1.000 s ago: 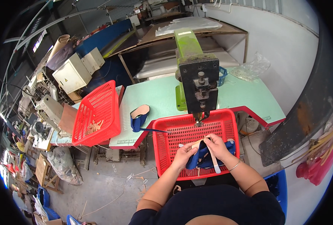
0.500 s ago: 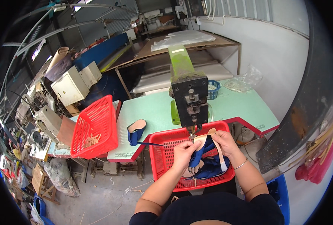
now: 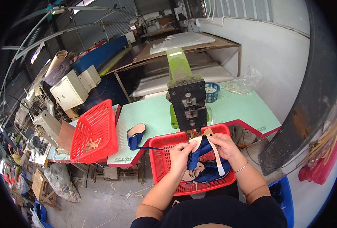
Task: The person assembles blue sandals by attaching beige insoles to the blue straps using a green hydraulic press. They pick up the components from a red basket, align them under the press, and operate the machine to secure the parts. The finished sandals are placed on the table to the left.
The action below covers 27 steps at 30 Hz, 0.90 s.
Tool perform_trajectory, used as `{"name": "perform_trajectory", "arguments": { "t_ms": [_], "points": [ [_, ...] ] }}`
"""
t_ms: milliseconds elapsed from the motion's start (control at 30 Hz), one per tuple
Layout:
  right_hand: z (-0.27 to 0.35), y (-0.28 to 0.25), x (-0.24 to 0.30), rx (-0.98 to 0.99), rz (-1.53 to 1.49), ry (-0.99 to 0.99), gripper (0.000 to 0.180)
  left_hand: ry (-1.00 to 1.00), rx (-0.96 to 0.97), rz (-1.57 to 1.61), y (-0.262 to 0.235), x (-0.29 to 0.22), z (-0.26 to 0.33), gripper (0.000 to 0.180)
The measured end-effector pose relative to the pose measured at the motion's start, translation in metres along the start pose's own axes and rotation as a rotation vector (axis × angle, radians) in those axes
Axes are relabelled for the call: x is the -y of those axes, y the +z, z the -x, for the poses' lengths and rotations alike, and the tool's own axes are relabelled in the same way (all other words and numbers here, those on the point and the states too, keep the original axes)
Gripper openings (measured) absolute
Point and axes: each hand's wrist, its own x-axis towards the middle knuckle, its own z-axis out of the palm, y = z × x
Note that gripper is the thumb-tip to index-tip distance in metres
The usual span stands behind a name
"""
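Both my hands are raised over a red basket [image 3: 158, 167] in front of me, just under the dark head [image 3: 187, 102] of a green machine. Between them is a blue and beige shoe upper [image 3: 203, 149]. My left hand [image 3: 179, 155] pinches its beige edge, and my right hand [image 3: 224, 146] grips the other side beside a long beige strip [image 3: 216, 155] that hangs down to a white end. More blue and beige shoe pieces [image 3: 208, 174] lie heaped in the basket. On the table at left sits another such upper [image 3: 135, 137], its narrow blue strap stretching toward my left hand.
A pale green table [image 3: 153, 114] with red edges carries the machine. Another red basket [image 3: 96, 129] with beige scraps stands at left. Behind the machine are a small blue basket [image 3: 211, 93] and a clear plastic bag [image 3: 244, 84]. A dark steel column [image 3: 295, 102] rises at right.
The shoe upper stays in both hands, with only a slight shift of the fingers and piece under the machine head. The whole view has moved a little.
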Motion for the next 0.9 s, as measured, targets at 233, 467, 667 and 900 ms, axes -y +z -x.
{"name": "perform_trajectory", "arguments": {
  "t_ms": [233, 467, 667, 900],
  "points": [
    [-0.007, 0.020, -0.001, 0.021, 0.079, -0.001, 0.015, 0.015, -0.099, 0.179, -0.011, 0.008, 0.011, 0.016],
    [-0.007, 0.041, 0.001, 0.009, 0.139, 0.049, 0.015, -0.095, -0.067, 0.371, -0.018, 0.001, 0.015, 0.014],
    [-0.004, 0.040, -0.009, 0.010, 0.080, 0.012, 0.014, -0.158, 0.068, 0.274, -0.039, -0.005, 0.002, 0.014],
    [-0.005, 0.039, -0.017, 0.037, 0.128, -0.075, 0.012, -0.105, 0.032, 0.185, -0.048, -0.007, -0.010, 0.018]
  ]
}}
